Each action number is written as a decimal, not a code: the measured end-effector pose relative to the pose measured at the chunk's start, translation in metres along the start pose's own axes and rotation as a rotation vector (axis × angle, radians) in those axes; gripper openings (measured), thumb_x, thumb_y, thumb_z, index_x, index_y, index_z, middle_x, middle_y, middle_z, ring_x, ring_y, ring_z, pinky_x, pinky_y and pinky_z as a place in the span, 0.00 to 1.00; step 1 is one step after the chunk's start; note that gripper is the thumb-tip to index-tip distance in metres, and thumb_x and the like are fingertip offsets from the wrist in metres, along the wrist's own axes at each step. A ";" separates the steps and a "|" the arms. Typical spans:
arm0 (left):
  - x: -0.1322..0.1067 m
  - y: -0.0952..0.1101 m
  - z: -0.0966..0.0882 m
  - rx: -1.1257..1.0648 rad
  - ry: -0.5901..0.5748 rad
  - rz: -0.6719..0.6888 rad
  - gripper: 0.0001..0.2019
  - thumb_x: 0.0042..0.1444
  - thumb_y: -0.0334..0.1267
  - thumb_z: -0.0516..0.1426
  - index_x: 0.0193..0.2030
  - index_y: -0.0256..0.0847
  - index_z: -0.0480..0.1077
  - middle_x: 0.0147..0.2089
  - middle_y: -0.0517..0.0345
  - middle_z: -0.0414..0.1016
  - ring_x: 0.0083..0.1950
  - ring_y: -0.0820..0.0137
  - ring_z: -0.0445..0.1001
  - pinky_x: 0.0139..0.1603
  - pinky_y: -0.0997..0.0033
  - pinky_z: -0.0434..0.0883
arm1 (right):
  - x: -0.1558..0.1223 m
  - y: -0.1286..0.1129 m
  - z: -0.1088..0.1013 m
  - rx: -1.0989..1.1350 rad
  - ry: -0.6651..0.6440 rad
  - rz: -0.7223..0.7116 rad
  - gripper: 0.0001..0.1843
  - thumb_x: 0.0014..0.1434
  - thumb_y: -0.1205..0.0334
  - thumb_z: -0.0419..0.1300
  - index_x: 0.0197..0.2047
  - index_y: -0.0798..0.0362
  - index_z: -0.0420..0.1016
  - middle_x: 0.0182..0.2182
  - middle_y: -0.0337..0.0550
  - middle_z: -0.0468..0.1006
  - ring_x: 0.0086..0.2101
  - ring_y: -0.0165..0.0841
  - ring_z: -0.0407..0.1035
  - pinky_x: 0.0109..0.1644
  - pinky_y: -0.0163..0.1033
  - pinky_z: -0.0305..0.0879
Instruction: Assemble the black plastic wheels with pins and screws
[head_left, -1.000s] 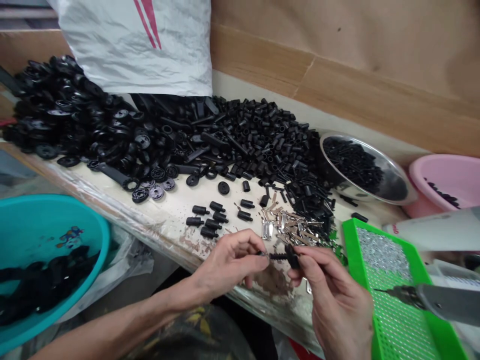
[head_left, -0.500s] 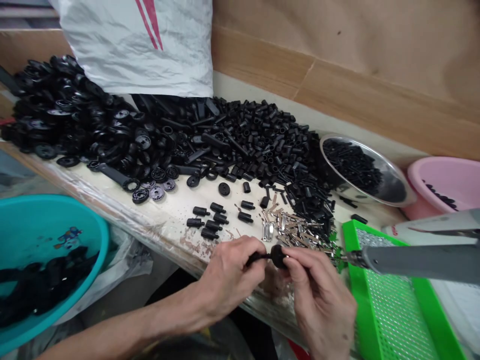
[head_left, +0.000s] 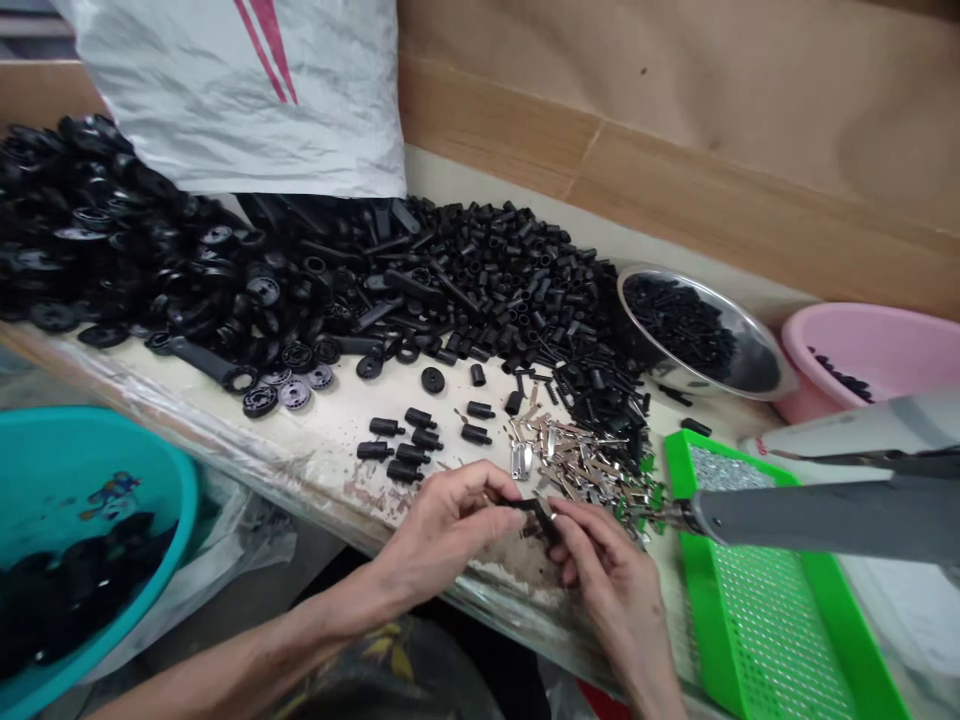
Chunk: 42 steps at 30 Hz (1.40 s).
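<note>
Over the front edge of the bench, my left hand pinches one end of a black plastic part between thumb and fingers. The fingertips of my right hand close on the other end, where something small and shiny shows. The fingers cover much of the part, so its full shape cannot be made out. Just beyond the hands is a loose pile of flat metal clips. Several black cylindrical knobs with narrow tips lie in a group behind my left hand.
Heaped black wheels and crank arms and short black tubes cover the back. A steel bowl, pink basin, green tray and grey powered screwdriver stand right. A teal tub stands left; a white sack behind.
The held part has been turned: its round end faced the camera before, and now it shows as a narrow angled shape. Both hands still grip it. The camera view has shifted slightly right.
</note>
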<state>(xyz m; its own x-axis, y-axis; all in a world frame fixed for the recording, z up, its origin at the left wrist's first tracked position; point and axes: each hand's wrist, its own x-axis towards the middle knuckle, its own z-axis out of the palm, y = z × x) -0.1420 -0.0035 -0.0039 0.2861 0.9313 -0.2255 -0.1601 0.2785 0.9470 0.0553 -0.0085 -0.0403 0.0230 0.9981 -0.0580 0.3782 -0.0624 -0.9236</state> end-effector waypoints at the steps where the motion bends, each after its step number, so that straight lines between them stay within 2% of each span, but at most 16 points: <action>1: 0.000 0.000 0.001 -0.010 -0.002 -0.001 0.07 0.56 0.38 0.59 0.39 0.38 0.69 0.27 0.66 0.63 0.27 0.77 0.59 0.29 0.77 0.57 | 0.000 0.000 -0.001 -0.017 -0.010 -0.014 0.12 0.59 0.55 0.60 0.41 0.52 0.80 0.41 0.47 0.77 0.20 0.26 0.68 0.21 0.33 0.67; 6: 0.002 0.001 0.001 -0.045 0.004 -0.012 0.07 0.56 0.37 0.59 0.39 0.38 0.69 0.29 0.65 0.66 0.28 0.77 0.62 0.30 0.76 0.60 | -0.002 -0.001 -0.008 -0.088 -0.026 -0.063 0.13 0.62 0.57 0.57 0.47 0.50 0.79 0.42 0.46 0.75 0.22 0.27 0.68 0.25 0.35 0.68; 11: 0.001 0.001 0.007 -0.009 -0.010 0.020 0.05 0.56 0.36 0.60 0.38 0.38 0.70 0.27 0.65 0.67 0.27 0.78 0.63 0.29 0.78 0.61 | -0.008 -0.022 -0.014 -0.179 0.076 -0.205 0.12 0.64 0.59 0.57 0.49 0.45 0.76 0.43 0.43 0.76 0.28 0.29 0.71 0.28 0.34 0.69; 14: 0.001 0.001 0.011 -0.045 -0.075 0.045 0.05 0.57 0.36 0.58 0.38 0.38 0.69 0.29 0.61 0.73 0.30 0.74 0.71 0.33 0.75 0.67 | -0.007 -0.043 -0.015 -0.162 -0.009 -0.344 0.10 0.62 0.63 0.59 0.45 0.43 0.78 0.40 0.39 0.78 0.35 0.30 0.74 0.34 0.32 0.71; 16: 0.001 0.002 0.012 -0.019 -0.090 0.068 0.04 0.57 0.35 0.58 0.38 0.37 0.70 0.31 0.59 0.74 0.32 0.72 0.73 0.35 0.73 0.68 | -0.005 -0.053 -0.014 -0.136 -0.070 -0.403 0.09 0.61 0.66 0.60 0.41 0.43 0.79 0.36 0.37 0.79 0.35 0.29 0.74 0.35 0.30 0.71; 19: 0.001 0.005 0.009 0.136 -0.032 0.113 0.04 0.55 0.31 0.59 0.38 0.38 0.72 0.29 0.64 0.71 0.29 0.77 0.68 0.31 0.78 0.64 | -0.002 -0.059 -0.012 -0.128 -0.095 -0.434 0.10 0.61 0.70 0.59 0.39 0.46 0.78 0.33 0.37 0.78 0.33 0.27 0.74 0.35 0.29 0.70; 22: 0.000 0.009 0.005 0.195 -0.010 0.144 0.07 0.52 0.27 0.59 0.38 0.39 0.72 0.28 0.66 0.71 0.28 0.79 0.66 0.29 0.80 0.62 | -0.003 -0.055 -0.009 -0.142 -0.108 -0.466 0.09 0.60 0.71 0.59 0.40 0.48 0.77 0.34 0.38 0.78 0.35 0.29 0.74 0.37 0.31 0.71; 26: -0.002 0.012 0.004 0.217 0.002 0.138 0.05 0.53 0.27 0.59 0.36 0.39 0.73 0.28 0.66 0.73 0.27 0.79 0.66 0.28 0.81 0.61 | -0.007 -0.048 -0.006 -0.085 -0.091 -0.429 0.12 0.60 0.68 0.60 0.47 0.45 0.74 0.36 0.38 0.79 0.32 0.29 0.76 0.36 0.32 0.73; 28: -0.002 0.011 0.004 0.315 0.014 0.187 0.06 0.53 0.26 0.58 0.36 0.39 0.74 0.29 0.65 0.73 0.28 0.78 0.66 0.29 0.80 0.61 | -0.009 -0.048 -0.004 -0.072 -0.074 -0.399 0.13 0.61 0.67 0.60 0.48 0.44 0.73 0.35 0.36 0.80 0.29 0.28 0.76 0.33 0.31 0.73; 31: -0.001 0.007 0.003 0.468 0.023 0.281 0.11 0.51 0.24 0.57 0.40 0.40 0.74 0.32 0.64 0.74 0.30 0.78 0.67 0.31 0.79 0.62 | -0.008 -0.050 -0.003 -0.134 -0.082 -0.402 0.09 0.61 0.67 0.60 0.44 0.45 0.75 0.34 0.35 0.79 0.27 0.26 0.76 0.31 0.29 0.71; 34: -0.001 0.004 0.000 0.413 0.015 0.210 0.16 0.52 0.24 0.57 0.47 0.42 0.71 0.34 0.64 0.75 0.32 0.76 0.69 0.33 0.78 0.64 | -0.005 -0.049 -0.001 -0.190 -0.099 -0.367 0.05 0.62 0.65 0.60 0.41 0.46 0.75 0.30 0.34 0.78 0.26 0.26 0.74 0.30 0.28 0.69; 38: -0.001 0.003 -0.005 0.052 -0.035 0.005 0.10 0.52 0.29 0.59 0.42 0.38 0.73 0.32 0.61 0.75 0.32 0.76 0.70 0.34 0.77 0.65 | -0.004 -0.046 0.001 -0.129 -0.144 -0.275 0.05 0.64 0.63 0.57 0.40 0.47 0.74 0.25 0.32 0.75 0.23 0.26 0.72 0.26 0.27 0.68; 40: -0.001 0.004 -0.006 -0.143 -0.095 -0.110 0.10 0.52 0.31 0.60 0.42 0.36 0.74 0.29 0.61 0.73 0.28 0.77 0.67 0.31 0.78 0.64 | -0.004 -0.046 0.002 -0.088 -0.150 -0.325 0.06 0.64 0.65 0.56 0.40 0.47 0.74 0.27 0.33 0.75 0.24 0.25 0.72 0.27 0.26 0.68; 42: -0.002 0.005 -0.006 -0.237 -0.144 -0.185 0.10 0.51 0.32 0.61 0.41 0.34 0.74 0.26 0.62 0.71 0.26 0.79 0.66 0.28 0.79 0.62 | -0.005 -0.049 0.001 -0.104 -0.134 -0.439 0.08 0.64 0.68 0.56 0.41 0.47 0.73 0.30 0.34 0.76 0.26 0.25 0.73 0.29 0.27 0.69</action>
<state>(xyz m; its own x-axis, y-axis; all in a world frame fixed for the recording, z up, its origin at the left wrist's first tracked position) -0.1493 -0.0026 -0.0004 0.4585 0.8218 -0.3382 -0.3034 0.5025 0.8096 0.0359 -0.0109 0.0046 -0.2772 0.9206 0.2751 0.4164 0.3731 -0.8291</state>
